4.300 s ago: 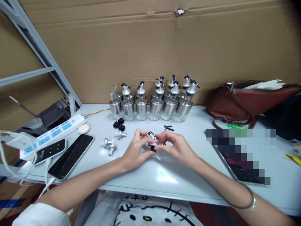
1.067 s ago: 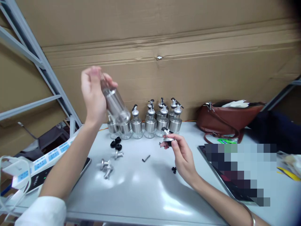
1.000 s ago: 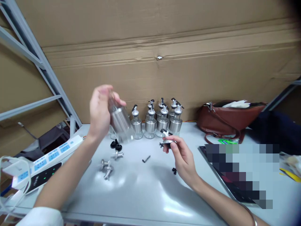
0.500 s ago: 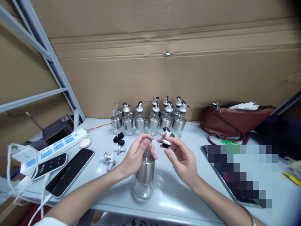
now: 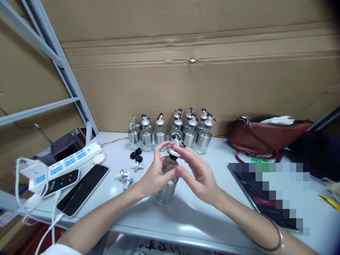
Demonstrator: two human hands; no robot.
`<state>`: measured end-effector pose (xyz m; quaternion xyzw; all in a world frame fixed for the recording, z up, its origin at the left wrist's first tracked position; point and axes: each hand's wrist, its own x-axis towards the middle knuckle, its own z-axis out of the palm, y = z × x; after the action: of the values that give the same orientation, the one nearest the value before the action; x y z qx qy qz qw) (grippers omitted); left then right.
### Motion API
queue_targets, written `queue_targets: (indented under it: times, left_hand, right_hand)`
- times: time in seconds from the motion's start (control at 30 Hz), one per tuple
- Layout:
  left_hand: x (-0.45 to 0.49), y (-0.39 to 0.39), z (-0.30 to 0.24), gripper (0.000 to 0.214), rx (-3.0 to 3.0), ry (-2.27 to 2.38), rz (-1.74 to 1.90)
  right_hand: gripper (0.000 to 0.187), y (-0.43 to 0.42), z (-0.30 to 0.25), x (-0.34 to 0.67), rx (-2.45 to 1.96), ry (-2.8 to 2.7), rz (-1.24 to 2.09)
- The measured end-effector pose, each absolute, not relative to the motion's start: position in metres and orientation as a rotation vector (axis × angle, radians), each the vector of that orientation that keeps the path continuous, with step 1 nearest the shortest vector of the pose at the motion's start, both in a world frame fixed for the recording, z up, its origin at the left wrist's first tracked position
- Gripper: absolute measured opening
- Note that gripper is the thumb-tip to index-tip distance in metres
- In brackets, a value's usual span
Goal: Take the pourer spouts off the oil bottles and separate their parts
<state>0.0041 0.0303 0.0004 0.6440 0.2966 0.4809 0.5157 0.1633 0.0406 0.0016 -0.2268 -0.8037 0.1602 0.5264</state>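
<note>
A pale grey table stands against a wall of brown cardboard, with a metal rack frame at ten o'clock. At the centre, the left hand is wrapped around a glass bottle with a steel sleeve, standing upright on the table. The right hand pinches a pourer cap right at the bottle's mouth; whether it is seated I cannot tell.

If the cap goes on tilted, it could jam or pop loose, and a slack left grip would let the smooth bottle tip.

Finished bottles cluster at twelve o'clock. Loose black gaskets and metal spouts lie at ten, two phones and a power strip at nine, a brown bag at two.
</note>
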Motion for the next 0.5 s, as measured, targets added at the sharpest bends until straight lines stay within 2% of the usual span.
queue_targets:
  times: [0.27, 0.5]
  left_hand:
    - [0.001, 0.034, -0.018, 0.074, 1.591, 0.635, 1.106]
    - [-0.001, 0.039, -0.029, 0.088, 1.681, 0.513, 1.045]
  right_hand:
    - [0.047, 0.035, 0.003, 0.163, -0.486, -2.027, 0.167]
    - [0.064, 0.033, -0.014, 0.164, -0.416, -2.059, 0.176]
